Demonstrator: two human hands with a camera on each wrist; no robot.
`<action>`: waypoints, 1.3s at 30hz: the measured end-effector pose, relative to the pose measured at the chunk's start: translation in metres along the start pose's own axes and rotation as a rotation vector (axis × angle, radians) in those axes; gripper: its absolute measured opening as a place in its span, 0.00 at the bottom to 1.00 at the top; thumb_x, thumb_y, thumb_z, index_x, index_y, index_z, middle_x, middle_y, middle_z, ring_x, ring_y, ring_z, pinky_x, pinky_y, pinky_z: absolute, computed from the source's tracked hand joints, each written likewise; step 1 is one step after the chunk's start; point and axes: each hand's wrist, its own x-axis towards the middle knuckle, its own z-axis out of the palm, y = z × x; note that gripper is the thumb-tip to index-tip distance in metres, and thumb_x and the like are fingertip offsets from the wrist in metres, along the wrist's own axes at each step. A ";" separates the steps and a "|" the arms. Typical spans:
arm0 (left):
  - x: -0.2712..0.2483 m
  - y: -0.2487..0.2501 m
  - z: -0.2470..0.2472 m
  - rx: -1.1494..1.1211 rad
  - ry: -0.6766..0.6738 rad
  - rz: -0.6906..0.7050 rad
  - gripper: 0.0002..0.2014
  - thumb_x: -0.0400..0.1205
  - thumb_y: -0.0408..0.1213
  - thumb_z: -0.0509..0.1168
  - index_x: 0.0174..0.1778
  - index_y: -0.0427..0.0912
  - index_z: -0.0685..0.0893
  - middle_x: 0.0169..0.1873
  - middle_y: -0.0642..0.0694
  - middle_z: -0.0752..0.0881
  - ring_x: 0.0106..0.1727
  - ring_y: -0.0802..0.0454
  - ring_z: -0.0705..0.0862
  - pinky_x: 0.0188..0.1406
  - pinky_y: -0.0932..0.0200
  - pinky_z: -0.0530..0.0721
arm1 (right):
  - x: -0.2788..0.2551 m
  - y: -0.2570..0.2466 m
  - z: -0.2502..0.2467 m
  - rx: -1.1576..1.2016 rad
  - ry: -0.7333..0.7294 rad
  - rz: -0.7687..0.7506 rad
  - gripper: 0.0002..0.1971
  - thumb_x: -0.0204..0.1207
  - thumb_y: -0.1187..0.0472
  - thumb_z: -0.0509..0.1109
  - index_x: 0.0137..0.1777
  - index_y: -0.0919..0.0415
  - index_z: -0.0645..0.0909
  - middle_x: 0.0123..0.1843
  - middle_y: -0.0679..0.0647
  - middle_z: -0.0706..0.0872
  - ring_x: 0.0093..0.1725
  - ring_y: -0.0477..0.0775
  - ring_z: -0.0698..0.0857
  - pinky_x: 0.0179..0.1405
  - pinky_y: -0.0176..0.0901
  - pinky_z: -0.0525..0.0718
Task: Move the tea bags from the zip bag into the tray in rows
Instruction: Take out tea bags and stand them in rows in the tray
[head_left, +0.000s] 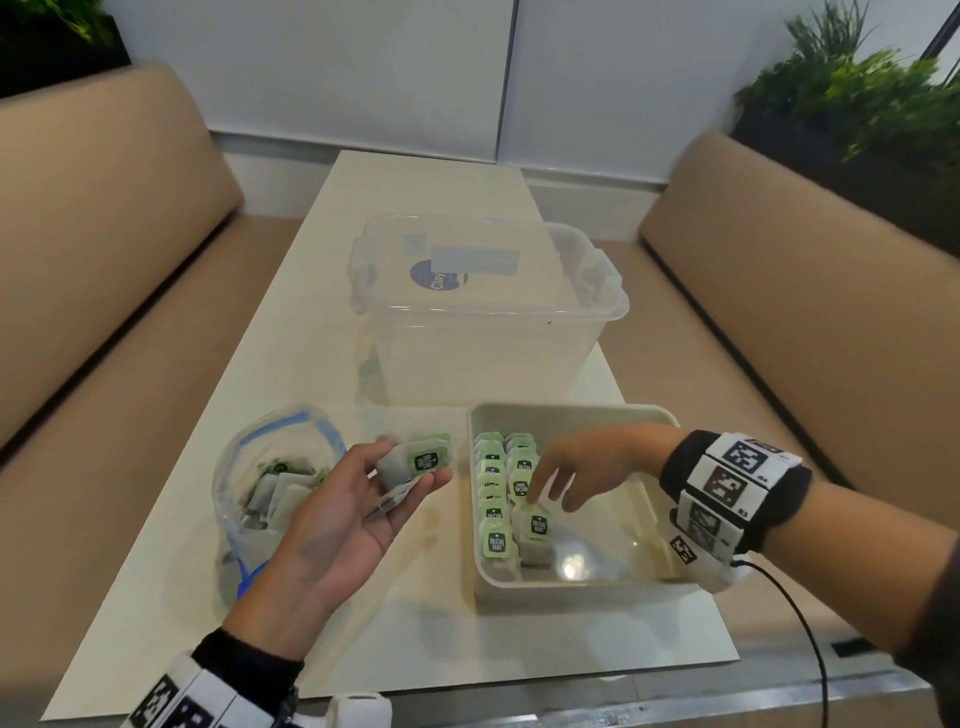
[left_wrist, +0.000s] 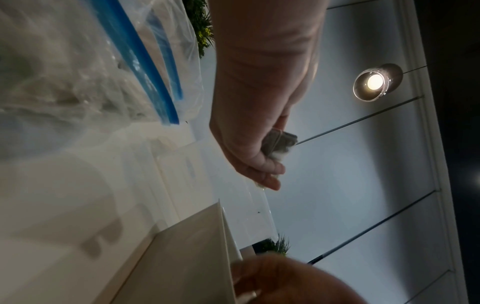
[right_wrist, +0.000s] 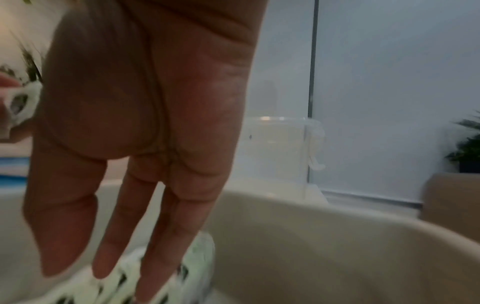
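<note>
In the tray (head_left: 655, 417) | your right hand (head_left: 597, 462), fingers straight, seats a tea bag (head_left: 536, 526) in row two | left hand (head_left: 332, 525) cups spare tea bags (head_left: 415, 462) beside the zip bag (head_left: 270, 488) | next: take one, stand it behind.

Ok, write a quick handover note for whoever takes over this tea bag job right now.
Left hand: holds a small stack of tea bags between zip bag and tray.
Right hand: open, fingertips down on the newest tea bag in the tray.
Done: two rows along the tray's left side, the second shorter.
Left: place the held stack, then empty the zip bag, which still holds more. The tray's right part is bare.
</note>
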 end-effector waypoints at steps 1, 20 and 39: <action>0.000 0.000 0.002 -0.004 -0.003 -0.011 0.04 0.78 0.32 0.63 0.47 0.37 0.78 0.50 0.29 0.87 0.43 0.33 0.90 0.39 0.59 0.90 | -0.005 -0.005 -0.006 -0.002 0.066 -0.027 0.18 0.77 0.62 0.69 0.67 0.50 0.80 0.66 0.49 0.83 0.63 0.45 0.82 0.65 0.41 0.77; -0.001 -0.014 0.017 -0.022 -0.081 -0.060 0.18 0.76 0.42 0.66 0.53 0.31 0.83 0.40 0.33 0.90 0.35 0.42 0.90 0.28 0.65 0.87 | -0.038 -0.084 -0.033 0.252 0.626 -0.347 0.08 0.74 0.66 0.72 0.48 0.53 0.83 0.42 0.46 0.86 0.36 0.47 0.88 0.39 0.34 0.86; -0.001 -0.012 0.015 -0.061 -0.032 -0.146 0.16 0.84 0.40 0.59 0.55 0.30 0.83 0.46 0.32 0.88 0.32 0.41 0.89 0.24 0.66 0.86 | -0.042 -0.095 -0.021 -0.062 0.825 -0.472 0.12 0.70 0.66 0.77 0.52 0.59 0.83 0.45 0.48 0.79 0.42 0.48 0.83 0.45 0.43 0.85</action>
